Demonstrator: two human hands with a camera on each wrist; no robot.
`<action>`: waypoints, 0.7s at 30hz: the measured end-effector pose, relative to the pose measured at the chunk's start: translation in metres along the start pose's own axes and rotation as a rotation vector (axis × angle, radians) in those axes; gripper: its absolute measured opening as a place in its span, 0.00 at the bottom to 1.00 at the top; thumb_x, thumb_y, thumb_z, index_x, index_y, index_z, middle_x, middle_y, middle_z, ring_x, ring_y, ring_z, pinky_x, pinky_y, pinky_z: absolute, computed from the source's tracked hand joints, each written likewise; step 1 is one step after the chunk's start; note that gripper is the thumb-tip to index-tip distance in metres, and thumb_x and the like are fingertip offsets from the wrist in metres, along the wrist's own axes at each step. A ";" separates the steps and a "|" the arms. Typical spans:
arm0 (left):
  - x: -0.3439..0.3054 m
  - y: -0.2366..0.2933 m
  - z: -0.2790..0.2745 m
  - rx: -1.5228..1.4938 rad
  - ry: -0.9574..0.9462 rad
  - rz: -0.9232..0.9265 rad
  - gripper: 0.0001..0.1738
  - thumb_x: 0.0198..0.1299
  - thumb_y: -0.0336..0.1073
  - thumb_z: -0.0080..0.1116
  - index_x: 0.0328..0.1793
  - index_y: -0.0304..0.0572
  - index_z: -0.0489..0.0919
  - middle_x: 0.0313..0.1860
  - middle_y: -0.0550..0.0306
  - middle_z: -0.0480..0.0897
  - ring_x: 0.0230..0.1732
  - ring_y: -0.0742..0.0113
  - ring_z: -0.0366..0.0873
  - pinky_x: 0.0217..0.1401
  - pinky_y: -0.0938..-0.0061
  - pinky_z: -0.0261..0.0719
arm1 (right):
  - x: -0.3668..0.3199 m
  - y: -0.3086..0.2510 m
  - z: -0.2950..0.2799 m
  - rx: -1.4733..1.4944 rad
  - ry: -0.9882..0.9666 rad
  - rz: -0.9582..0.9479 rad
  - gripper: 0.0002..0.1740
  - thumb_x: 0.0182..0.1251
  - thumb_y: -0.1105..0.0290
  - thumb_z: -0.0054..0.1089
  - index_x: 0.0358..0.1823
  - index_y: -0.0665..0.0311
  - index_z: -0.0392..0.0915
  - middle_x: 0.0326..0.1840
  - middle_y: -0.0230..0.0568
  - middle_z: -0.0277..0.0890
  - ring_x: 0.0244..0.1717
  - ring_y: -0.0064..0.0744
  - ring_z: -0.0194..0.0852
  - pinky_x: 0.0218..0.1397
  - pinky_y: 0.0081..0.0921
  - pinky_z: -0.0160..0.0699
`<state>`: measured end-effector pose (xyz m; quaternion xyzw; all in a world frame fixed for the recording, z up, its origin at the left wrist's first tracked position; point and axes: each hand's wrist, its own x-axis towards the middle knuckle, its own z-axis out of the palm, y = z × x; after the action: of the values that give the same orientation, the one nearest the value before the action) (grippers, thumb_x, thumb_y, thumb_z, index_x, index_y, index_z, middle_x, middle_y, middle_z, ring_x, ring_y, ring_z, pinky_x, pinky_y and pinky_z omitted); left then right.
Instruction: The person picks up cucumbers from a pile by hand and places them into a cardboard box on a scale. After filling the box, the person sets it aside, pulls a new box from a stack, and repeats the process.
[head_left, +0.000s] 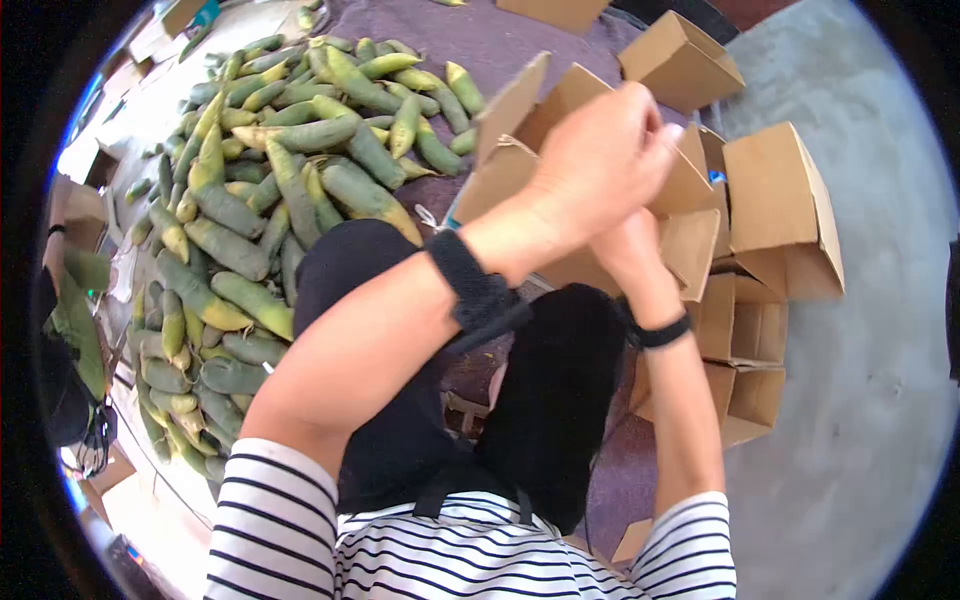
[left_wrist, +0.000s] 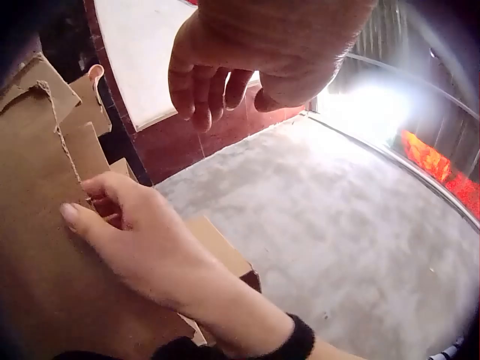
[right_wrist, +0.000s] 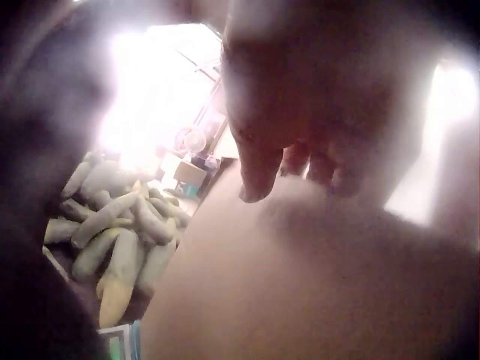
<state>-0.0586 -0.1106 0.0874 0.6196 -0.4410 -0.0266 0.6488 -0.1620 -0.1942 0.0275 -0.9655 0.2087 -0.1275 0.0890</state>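
A cardboard box [head_left: 500,180] with raised flaps stands in front of my knees. My left hand [head_left: 600,150] is above it, across the front of my body. In the left wrist view its fingers [left_wrist: 202,94] hang loosely with nothing in them. Lower down, my right hand [head_left: 632,250] is at the box. Seen from the left wrist, this right hand [left_wrist: 142,232] lies along the edge of a cardboard panel [left_wrist: 37,247], thumb and bent fingers close to it. The blurred right wrist view has the fingertips [right_wrist: 259,184] right at a brownish surface.
A large heap of long green vegetables with yellowish ends [head_left: 290,150] fills the left side. More open cardboard boxes [head_left: 785,195] stand to the right, with another box [head_left: 682,62] farther back. Beyond them lies grey concrete floor [head_left: 860,330]. A purple cloth [head_left: 400,25] spreads under the heap.
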 end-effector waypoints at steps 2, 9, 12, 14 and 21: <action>-0.002 0.005 0.001 -0.029 -0.008 -0.010 0.15 0.61 0.41 0.56 0.37 0.33 0.75 0.31 0.43 0.81 0.34 0.50 0.80 0.36 0.63 0.76 | -0.018 0.000 -0.029 -0.064 -0.023 -0.044 0.11 0.58 0.70 0.58 0.42 0.66 0.77 0.41 0.51 0.78 0.45 0.53 0.76 0.47 0.42 0.76; -0.008 0.023 0.003 -0.058 0.010 -0.030 0.14 0.60 0.41 0.56 0.35 0.36 0.72 0.27 0.45 0.79 0.31 0.46 0.77 0.36 0.58 0.74 | -0.061 -0.069 -0.156 0.544 -0.251 0.192 0.15 0.66 0.70 0.56 0.50 0.72 0.74 0.43 0.44 0.80 0.41 0.29 0.79 0.48 0.24 0.75; -0.010 0.033 0.001 -0.085 -0.028 -0.078 0.13 0.60 0.41 0.56 0.35 0.36 0.72 0.29 0.45 0.79 0.34 0.45 0.78 0.37 0.57 0.74 | -0.072 -0.122 -0.190 0.748 -0.109 0.089 0.15 0.67 0.69 0.54 0.47 0.75 0.75 0.41 0.45 0.80 0.38 0.29 0.79 0.47 0.24 0.76; -0.011 0.037 0.002 -0.093 -0.032 -0.067 0.13 0.59 0.41 0.56 0.35 0.36 0.72 0.30 0.44 0.79 0.35 0.45 0.78 0.38 0.57 0.74 | -0.075 -0.133 -0.195 0.793 0.015 0.049 0.15 0.68 0.68 0.53 0.46 0.76 0.74 0.41 0.47 0.79 0.37 0.30 0.79 0.46 0.24 0.76; 0.006 0.046 -0.002 -0.200 0.098 0.034 0.12 0.56 0.38 0.59 0.34 0.35 0.74 0.29 0.45 0.80 0.32 0.47 0.78 0.36 0.61 0.76 | -0.040 -0.055 -0.150 0.551 0.185 0.202 0.14 0.71 0.67 0.51 0.49 0.71 0.75 0.42 0.40 0.80 0.41 0.27 0.77 0.47 0.22 0.74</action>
<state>-0.0774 -0.1019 0.1288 0.5446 -0.4144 -0.0290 0.7285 -0.2185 -0.1457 0.1741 -0.8637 0.2682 -0.2574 0.3403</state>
